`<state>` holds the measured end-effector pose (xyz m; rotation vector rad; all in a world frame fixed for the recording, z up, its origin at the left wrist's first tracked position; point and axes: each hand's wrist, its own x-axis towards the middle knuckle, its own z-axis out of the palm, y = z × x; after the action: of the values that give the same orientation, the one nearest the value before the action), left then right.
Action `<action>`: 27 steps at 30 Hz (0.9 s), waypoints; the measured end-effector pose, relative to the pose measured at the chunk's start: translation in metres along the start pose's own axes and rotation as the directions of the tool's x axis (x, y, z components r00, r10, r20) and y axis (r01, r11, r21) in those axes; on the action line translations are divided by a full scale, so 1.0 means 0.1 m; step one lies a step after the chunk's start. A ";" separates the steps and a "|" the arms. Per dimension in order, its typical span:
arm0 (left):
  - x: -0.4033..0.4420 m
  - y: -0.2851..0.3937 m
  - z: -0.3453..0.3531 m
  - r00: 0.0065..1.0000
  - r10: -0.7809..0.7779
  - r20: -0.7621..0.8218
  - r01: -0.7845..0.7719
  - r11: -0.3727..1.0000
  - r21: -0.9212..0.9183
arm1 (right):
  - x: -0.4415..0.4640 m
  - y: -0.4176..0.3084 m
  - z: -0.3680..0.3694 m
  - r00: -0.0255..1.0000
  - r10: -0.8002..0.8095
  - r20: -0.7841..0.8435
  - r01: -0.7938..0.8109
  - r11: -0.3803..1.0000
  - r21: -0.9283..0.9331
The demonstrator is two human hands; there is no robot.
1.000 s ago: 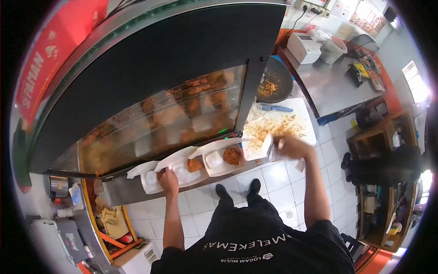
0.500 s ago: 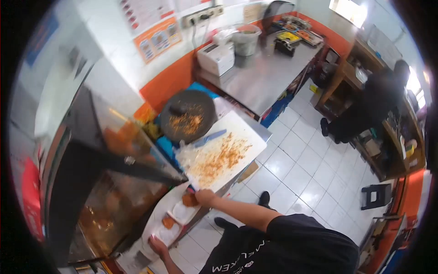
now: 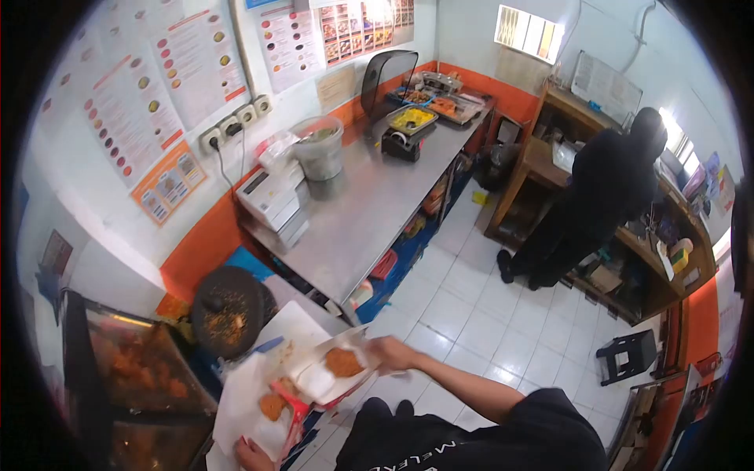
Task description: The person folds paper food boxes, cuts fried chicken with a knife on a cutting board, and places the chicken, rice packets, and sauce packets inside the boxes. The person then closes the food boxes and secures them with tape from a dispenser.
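We see two open white-and-red cardboard boxes side by side at the near left, each with a brown crusted fried piece beside a white mound. Our right hand grips the right box's right edge; our left hand is at the left box's near edge, though we cannot tell whether it grips. Just beyond lie a white rectangular cutting board and a dark round stone mortar. Left stands a glass-fronted display case; far right, a dark-clothed person faces brown wooden shelving.
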<state>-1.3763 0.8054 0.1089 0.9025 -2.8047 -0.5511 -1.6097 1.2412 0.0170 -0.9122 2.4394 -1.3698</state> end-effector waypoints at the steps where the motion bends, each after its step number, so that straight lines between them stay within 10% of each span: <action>1: 0.17 0.26 0.24 0.999 0.049 -0.003 -0.049 0.998 0.041 | -0.14 0.12 -0.52 0.999 -0.001 0.036 0.005 0.993 -0.121; 5: 0.84 1.70 1.12 0.963 0.264 -0.054 -0.267 0.962 -0.054 | -0.70 0.30 -2.06 0.814 0.525 -0.247 -0.514 0.850 0.111; 10: 1.65 3.67 1.89 0.919 0.391 0.053 -0.378 0.912 -0.161 | -1.20 1.26 -3.21 0.668 0.399 -0.628 -0.577 0.811 -0.099; 17: 2.83 5.61 3.16 0.884 0.462 0.074 -0.447 0.881 -0.157 | -1.10 2.52 -4.12 0.490 0.529 -0.692 -0.768 0.638 -0.056; 27: 4.10 6.33 4.55 0.927 0.353 0.127 -0.355 0.935 -0.010 | 1.26 4.23 -5.05 0.797 0.457 -0.395 -0.554 0.813 -0.178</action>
<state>-2.1575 1.1769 -0.0570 0.3523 -2.9857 -0.5507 -2.1126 1.6809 -0.0385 -0.0069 2.8891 -1.0483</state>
